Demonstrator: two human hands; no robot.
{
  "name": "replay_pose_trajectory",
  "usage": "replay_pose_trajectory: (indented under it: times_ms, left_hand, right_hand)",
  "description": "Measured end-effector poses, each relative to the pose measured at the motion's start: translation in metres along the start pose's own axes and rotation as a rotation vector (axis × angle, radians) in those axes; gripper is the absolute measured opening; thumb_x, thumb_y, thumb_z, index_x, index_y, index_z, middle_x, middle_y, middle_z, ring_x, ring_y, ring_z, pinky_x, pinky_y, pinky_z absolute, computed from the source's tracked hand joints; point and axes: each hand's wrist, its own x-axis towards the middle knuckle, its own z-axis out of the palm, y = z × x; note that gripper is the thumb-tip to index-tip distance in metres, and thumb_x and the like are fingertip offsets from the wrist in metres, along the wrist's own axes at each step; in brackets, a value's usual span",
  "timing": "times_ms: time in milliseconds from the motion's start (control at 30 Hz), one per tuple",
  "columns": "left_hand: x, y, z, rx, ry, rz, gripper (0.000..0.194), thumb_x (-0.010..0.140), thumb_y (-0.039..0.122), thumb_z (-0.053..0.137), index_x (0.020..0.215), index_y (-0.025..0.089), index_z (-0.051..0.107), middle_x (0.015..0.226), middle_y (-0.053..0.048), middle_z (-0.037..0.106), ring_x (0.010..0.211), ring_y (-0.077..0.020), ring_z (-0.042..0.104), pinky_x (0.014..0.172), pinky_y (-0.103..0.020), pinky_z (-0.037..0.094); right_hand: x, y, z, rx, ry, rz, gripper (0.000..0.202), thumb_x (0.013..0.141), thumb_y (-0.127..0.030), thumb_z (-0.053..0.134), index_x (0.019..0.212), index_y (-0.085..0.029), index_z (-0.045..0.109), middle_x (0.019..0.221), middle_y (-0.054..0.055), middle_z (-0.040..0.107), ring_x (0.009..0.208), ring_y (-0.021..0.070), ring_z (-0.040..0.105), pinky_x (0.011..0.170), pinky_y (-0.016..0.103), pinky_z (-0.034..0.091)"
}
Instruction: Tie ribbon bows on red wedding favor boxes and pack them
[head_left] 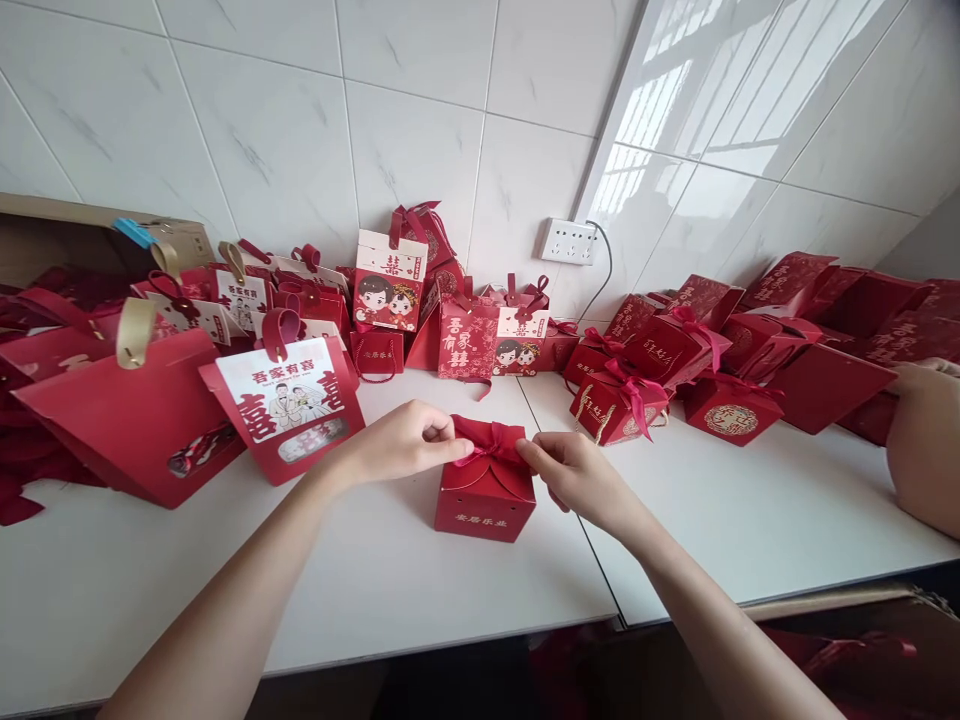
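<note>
A small red gift box [486, 505] with gold characters on its front stands upright on the white table [420, 600]. A dark red ribbon [493, 438] is tied in a bow over its folded top flaps. My left hand [412, 440] pinches the bow's left loop between thumb and finger. On the other side, my right hand [566, 468] pinches the bow's right part, thumb and fingertips pressed together. Both hands are at the height of the box's top.
Red gift bags [292, 410] crowd the left side, before a cardboard box [180, 240]. More red boxes [733, 410] are piled on the right, beside another person's arm [926, 450]. A power strip [568, 241] is on the tiled wall. An open carton [847, 605] is below the table edge.
</note>
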Motion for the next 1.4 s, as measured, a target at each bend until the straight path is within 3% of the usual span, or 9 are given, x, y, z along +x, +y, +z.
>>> replay_pose_trajectory:
  times_ms: [133,400,533,800,933,1067,1200,1300,1400]
  left_hand:
    - [-0.001,0.004,-0.001,0.009,-0.030,-0.002,0.034,0.077,0.042,0.056,0.056,0.016,0.049,0.054,0.005,0.039,0.051,-0.0081,0.032,0.047,-0.023,0.023]
    - [0.004,-0.008,-0.001,-0.076,-0.121,0.042,0.028,0.077,0.035,0.053,0.058,0.016,0.043,0.054,0.005,0.040,0.050,-0.0075,0.033,0.048,-0.021,0.025]
    - [0.006,-0.015,-0.003,-0.147,-0.173,0.061,0.025,0.074,0.031,0.055,0.057,0.016,0.044,0.053,0.005,0.042,0.049,-0.0066,0.034,0.047,-0.020,0.025]
    - [0.009,-0.018,0.000,-0.191,-0.206,0.058,0.024,0.071,0.029,0.056,0.055,0.016,0.044,0.048,0.005,0.043,0.047,-0.0067,0.038,0.045,-0.019,0.027]
    - [0.010,-0.015,0.004,-0.221,-0.136,0.091,0.025,0.074,0.032,0.056,0.057,0.017,0.044,0.051,0.005,0.042,0.049,-0.0076,0.038,0.048,-0.021,0.029]
    - [0.007,-0.009,0.005,-0.177,-0.050,0.138,0.024,0.076,0.036,0.058,0.066,0.016,0.049,0.059,0.004,0.045,0.055,-0.0091,0.041,0.052,-0.022,0.032]
    - [0.006,-0.005,0.005,-0.079,-0.019,0.175,0.018,0.074,0.033,0.061,0.077,0.016,0.056,0.067,0.002,0.050,0.061,-0.0105,0.043,0.056,-0.023,0.035]
    - [0.005,-0.002,0.005,-0.036,-0.035,0.164,0.016,0.075,0.031,0.058,0.072,0.016,0.059,0.063,0.003,0.050,0.059,-0.0105,0.042,0.055,-0.023,0.033]
    - [0.004,0.002,0.005,-0.057,-0.047,0.151,0.018,0.078,0.031,0.054,0.070,0.016,0.057,0.063,0.002,0.050,0.058,-0.0105,0.042,0.054,-0.023,0.032]
  right_hand:
    - [0.000,0.006,0.003,0.039,-0.009,-0.077,0.043,0.087,-0.052,0.040,0.058,-0.021,0.034,0.042,-0.008,0.038,0.038,0.0069,0.033,0.041,0.020,0.027]
    - [0.005,0.029,0.012,-0.027,0.097,-0.231,0.043,0.091,-0.052,0.034,0.060,-0.022,0.034,0.049,-0.005,0.040,0.045,0.0095,0.036,0.044,0.022,0.031]
    - [0.002,0.036,0.016,0.107,0.051,-0.242,0.046,0.090,-0.058,0.033,0.061,-0.022,0.036,0.049,-0.004,0.047,0.046,0.0099,0.045,0.047,0.022,0.037]
    - [0.005,0.046,0.016,0.303,-0.096,-0.257,0.050,0.086,-0.065,0.036,0.061,-0.021,0.035,0.047,-0.006,0.046,0.039,0.0091,0.047,0.045,0.023,0.038]
    - [0.002,0.036,-0.001,0.109,0.099,-0.290,0.043,0.086,-0.056,0.047,0.063,-0.021,0.040,0.058,-0.003,0.047,0.049,0.0095,0.045,0.047,0.023,0.041]
    - [-0.001,0.009,-0.008,-0.194,0.307,-0.510,0.024,0.089,-0.037,0.050,0.073,-0.020,0.053,0.079,0.004,0.055,0.077,0.0166,0.053,0.071,0.031,0.048]
    - [0.003,-0.009,0.000,-0.356,0.148,-0.651,0.011,0.087,-0.024,0.055,0.082,-0.020,0.063,0.101,0.008,0.056,0.094,0.0195,0.055,0.086,0.036,0.046]
    - [0.005,-0.009,0.004,-0.346,0.021,-0.603,0.011,0.086,-0.024,0.058,0.092,-0.021,0.066,0.111,0.009,0.054,0.100,0.0201,0.056,0.091,0.038,0.045]
    - [0.007,-0.005,0.004,-0.301,-0.009,-0.575,0.012,0.087,-0.024,0.057,0.095,-0.021,0.065,0.111,0.009,0.055,0.102,0.0199,0.056,0.092,0.038,0.045]
